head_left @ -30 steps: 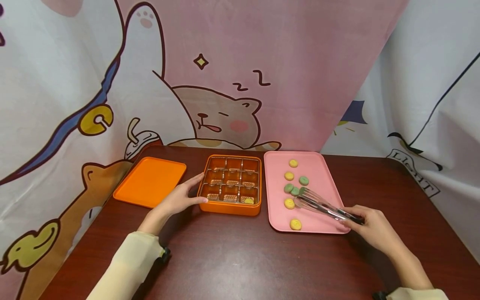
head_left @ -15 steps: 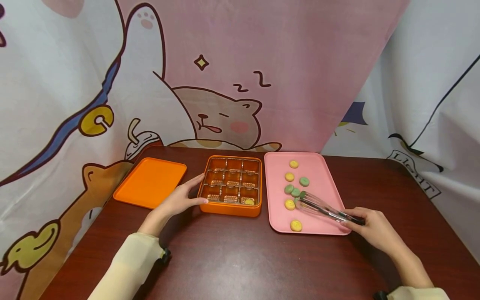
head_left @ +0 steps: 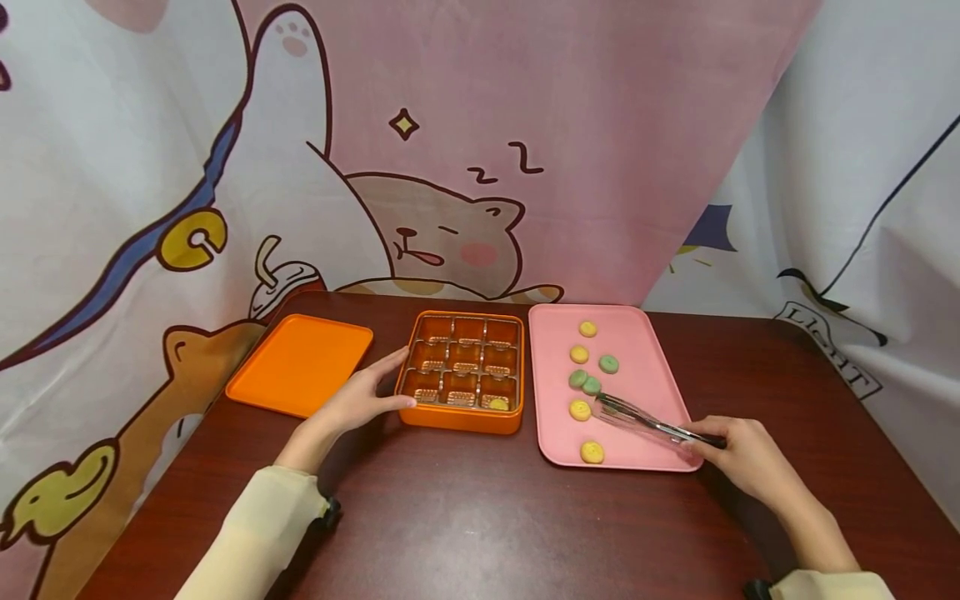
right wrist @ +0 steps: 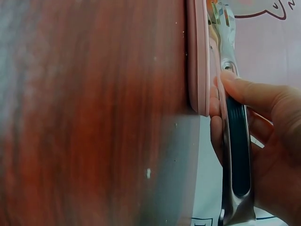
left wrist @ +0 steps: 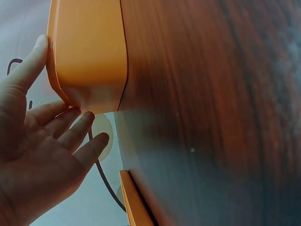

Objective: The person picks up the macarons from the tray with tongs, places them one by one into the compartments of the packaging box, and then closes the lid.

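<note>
In the head view my left hand [head_left: 358, 402] rests against the left side of an orange box [head_left: 459, 418], thumb at the front corner, fingers along the side. A clear divider insert splits the box into several compartments; a yellow cookie [head_left: 498, 404] lies in the front right one. My right hand [head_left: 738, 446] grips metal tongs [head_left: 648, 421] by their dark handle, thumb on the upper arm in the right wrist view. The tong tips hang over a pink tray [head_left: 645, 333], just right of a yellow cookie [head_left: 580, 410] and below a green cookie [head_left: 592, 385].
More cookies sit on the tray: another yellow cookie [head_left: 592, 452] near its front edge, a green cookie [head_left: 608, 363], and several others behind. Left of the box lies a flat orange lid [head_left: 302, 365]. A printed curtain [head_left: 600, 150] closes off the table's back.
The tong tips have shifted slightly toward me, away from the green cookies, and their arms have come closer together. My left hand and the box stay put.
</note>
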Tool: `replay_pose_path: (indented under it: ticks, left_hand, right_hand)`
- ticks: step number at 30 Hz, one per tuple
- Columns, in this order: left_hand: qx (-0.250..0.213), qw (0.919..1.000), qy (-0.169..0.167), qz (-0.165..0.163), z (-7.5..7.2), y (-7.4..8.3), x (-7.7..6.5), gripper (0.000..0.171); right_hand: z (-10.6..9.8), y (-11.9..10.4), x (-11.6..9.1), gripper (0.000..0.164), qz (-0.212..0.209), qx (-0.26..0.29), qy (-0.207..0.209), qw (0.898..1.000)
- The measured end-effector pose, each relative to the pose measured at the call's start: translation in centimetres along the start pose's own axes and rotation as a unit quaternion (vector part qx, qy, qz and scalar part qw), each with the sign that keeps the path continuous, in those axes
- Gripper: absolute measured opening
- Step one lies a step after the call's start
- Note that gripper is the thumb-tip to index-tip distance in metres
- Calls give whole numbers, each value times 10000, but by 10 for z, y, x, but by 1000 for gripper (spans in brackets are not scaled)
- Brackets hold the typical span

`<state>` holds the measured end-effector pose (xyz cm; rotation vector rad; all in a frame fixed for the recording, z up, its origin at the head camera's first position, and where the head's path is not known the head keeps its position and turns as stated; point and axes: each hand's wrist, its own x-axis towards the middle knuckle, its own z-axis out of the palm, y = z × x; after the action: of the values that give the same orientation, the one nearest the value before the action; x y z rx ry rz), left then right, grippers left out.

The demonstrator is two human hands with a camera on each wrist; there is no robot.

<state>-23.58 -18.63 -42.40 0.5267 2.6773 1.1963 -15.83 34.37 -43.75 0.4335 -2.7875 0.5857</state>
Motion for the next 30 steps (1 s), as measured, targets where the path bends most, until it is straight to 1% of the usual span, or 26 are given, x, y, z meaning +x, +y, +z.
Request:
replay_pose_path:
  ticks: [3, 11, 15, 18, 25, 30]
  left_hand:
    - [-18, 10000, -6, -5, 0, 0, 0, 87]
    - [45, 9999, 2, 95, 0, -2, 0, 86]
    - [52, 10000, 11, 73, 0, -2, 0, 86]
    - [87, 9999, 41, 116, 1, -3, 0, 86]
    - [-10, 10000, -4, 85, 1, 0, -1, 87]
    - [34, 9999, -5, 117, 1, -1, -1, 87]
  right_hand:
    - [0, -1, 0, 18, 20, -37, 44, 10000]
    - [0, -1, -1, 17, -104, -101, 264, 9995]
    - [0, -1, -1, 18, -141, -103, 341, 9993]
    - [-1, -2, 0, 18, -132, -95, 368, 9992]
    - [-2, -4, 1, 20, -69, -52, 420, 9991]
    - [-3, -6, 4, 20, -84, -12, 506, 9987]
